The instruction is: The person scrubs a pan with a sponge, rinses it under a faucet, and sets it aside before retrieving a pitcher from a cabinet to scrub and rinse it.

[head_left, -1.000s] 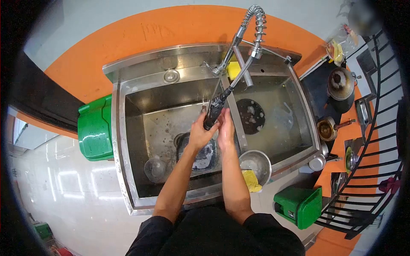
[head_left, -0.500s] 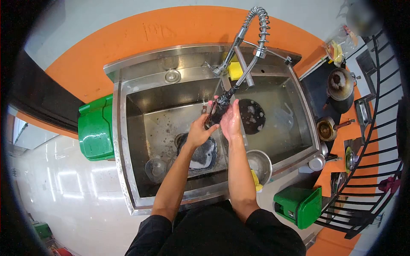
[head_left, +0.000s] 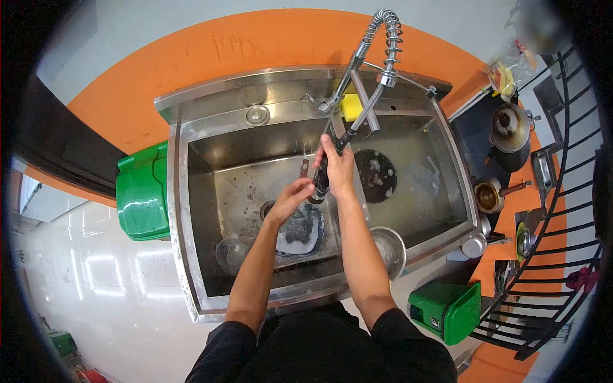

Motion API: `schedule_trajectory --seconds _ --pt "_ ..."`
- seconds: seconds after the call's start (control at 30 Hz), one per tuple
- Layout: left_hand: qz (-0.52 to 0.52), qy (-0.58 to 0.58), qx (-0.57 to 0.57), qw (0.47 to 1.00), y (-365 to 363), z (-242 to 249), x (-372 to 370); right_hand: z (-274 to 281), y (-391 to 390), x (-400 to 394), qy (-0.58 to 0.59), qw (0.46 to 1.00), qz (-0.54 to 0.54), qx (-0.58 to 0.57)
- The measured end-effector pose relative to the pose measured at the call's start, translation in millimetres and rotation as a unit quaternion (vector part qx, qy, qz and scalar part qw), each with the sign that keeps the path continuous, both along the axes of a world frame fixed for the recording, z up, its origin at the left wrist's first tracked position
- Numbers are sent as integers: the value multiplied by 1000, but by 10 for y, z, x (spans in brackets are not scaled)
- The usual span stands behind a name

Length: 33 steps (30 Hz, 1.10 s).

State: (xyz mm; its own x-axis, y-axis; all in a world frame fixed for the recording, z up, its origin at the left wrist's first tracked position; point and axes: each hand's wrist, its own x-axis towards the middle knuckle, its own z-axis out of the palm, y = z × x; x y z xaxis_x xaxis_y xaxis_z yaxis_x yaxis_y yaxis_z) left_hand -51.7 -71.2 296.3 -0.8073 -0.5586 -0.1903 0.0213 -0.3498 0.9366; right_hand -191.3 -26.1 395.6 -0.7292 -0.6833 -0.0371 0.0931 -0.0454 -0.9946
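My right hand (head_left: pixel 336 167) is wrapped around the black spray head (head_left: pixel 320 185) of the sink faucet, its nozzle end pointing down over the left basin. My left hand (head_left: pixel 292 199) is beside the nozzle, fingers loosely bent, fingertips close to it; contact is hard to make out. Below, a dark, square-edged pan-like piece with whitish suds (head_left: pixel 300 231) lies in the left basin (head_left: pixel 236 150). A brown-handled utensil (head_left: pixel 304 168) lies behind my hands. A clear bowl (head_left: pixel 232 254) sits at the basin's near left.
Cloudy water fills the right basin (head_left: pixel 415 210), with a dark round disc (head_left: pixel 375 175) in it. A yellow sponge (head_left: pixel 350 107) lies by the faucet (head_left: pixel 383 38). A metal bowl (head_left: pixel 389 251) sits at the front rim. Green bins (head_left: pixel 142 191) and pans (head_left: pixel 488 194) flank the sink.
My left hand has come off the spray head and shifted slightly left and down. My right hand has turned from an open palm to a grip around it.
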Motion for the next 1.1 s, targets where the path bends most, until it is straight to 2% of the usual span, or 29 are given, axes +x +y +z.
schedule_trajectory --seconds 0.03,0.07,0.1,0.13,0.17,0.2,0.23,0.27,0.3,0.33,0.37,0.4,0.43,0.5,0.63,0.7,0.77,0.8,0.9,1.0,1.07,1.1 --pt "0 1 0 1000 4 -124 31 -47 19 31 1 1000 0 0" --pt "32 -29 82 996 6 -309 57 -96 36 56 -31 998 -37 -37" --pt "62 -58 165 983 6 -566 85 -143 44 75 -63 993 -74 -73" --pt "62 -58 168 982 1 -999 130 -182 48 105 -63 988 -84 -112" --pt "23 -119 99 988 -7 -1528 165 -226 63 104 -61 989 -83 -109" --pt "-16 -177 30 984 24 -1842 184 -271 67 85 -3 983 -146 -114" --pt "-14 -173 34 984 99 -1949 200 -320 58 51 55 969 -208 -118" --pt "-23 -279 -42 959 164 -2050 183 -404 38 -34 60 959 -225 -158" --pt "-32 -379 -116 917 200 -2140 121 -340 46 -52 -2 954 -209 -215" --pt "-29 -374 -111 920 204 -2137 33 -316 40 -80 -21 947 -202 -247" --pt "-6 -419 -182 889 232 -2147 -60 -315 53 -111 -39 940 -194 -277" --pt "18 -462 -248 851 248 -2175 -193 -334 65 -108 10 948 -179 -262" --pt "24 -455 -241 857 207 -2381 -371 -370 87 -101 23 954 -157 -253" --pt "42 -486 -340 804 91 -2758 -705 -437 96 -79 48 963 -134 -229" --pt "1 -496 -323 806 -204 -2813 -1052 -360 62 -182 116 958 -117 -235" --pt "16 -487 -287 825 -291 -2888 -1103 -320 -6 -296 181 933 -135 -280" --pt "6 -431 -235 871 -284 -2854 -1048 -290 -34 -335 178 932 -143 -281" --pt "5 -436 -237 868 -250 -2796 -1014 -291 -36 -342 175 935 -136 -276" --pt "48 -387 -272 880 -109 -2487 -934 -332 19 -283 147 944 -124 -270" --pt "84 -348 -246 901 9 -2060 -818 -393 155 -241 101 971 -69 -204" --pt "195 -243 -188 931 163 -1676 -654 -199 215 -92 59 981 -95 -161" --pt "194 -246 -190 930 183 -1578 -609 -123 199 -72 28 986 -117 -119"
